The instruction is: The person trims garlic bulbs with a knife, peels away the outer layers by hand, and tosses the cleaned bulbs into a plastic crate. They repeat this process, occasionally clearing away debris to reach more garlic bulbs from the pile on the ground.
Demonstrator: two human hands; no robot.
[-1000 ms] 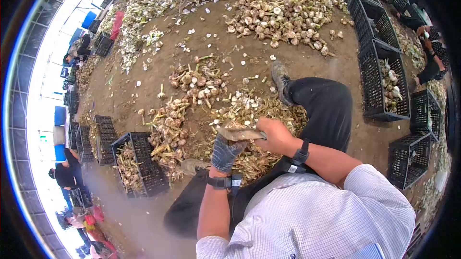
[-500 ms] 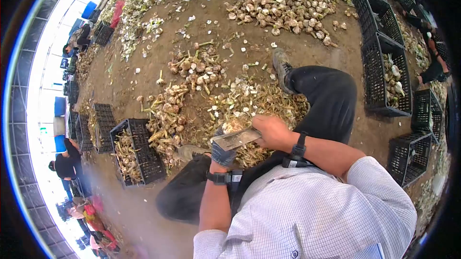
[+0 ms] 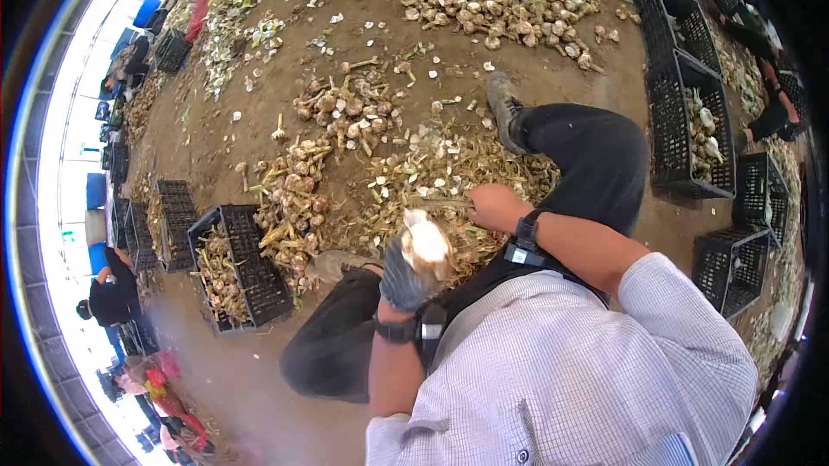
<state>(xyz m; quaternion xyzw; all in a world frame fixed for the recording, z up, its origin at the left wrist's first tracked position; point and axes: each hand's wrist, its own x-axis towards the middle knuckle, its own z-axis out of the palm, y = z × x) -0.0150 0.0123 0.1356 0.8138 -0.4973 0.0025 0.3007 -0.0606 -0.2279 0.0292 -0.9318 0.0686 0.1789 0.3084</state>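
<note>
gloved left hand (image 3: 402, 274) grip clamped on garlic bulb (image 3: 425, 241), right hand (image 3: 494, 207) grip unclear

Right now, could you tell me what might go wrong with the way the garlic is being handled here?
The left hand holds a garlic bulb up by the fingertips of a glove; it might slip into the trimmings pile below. The right hand is bare beside a knife blade seen only edge-on, so a cut seems possible. Loose scraps around the shoe could make footing unsteady.

Bright daylight glares from the left edge; fisheye bends everything, corners black.
</note>
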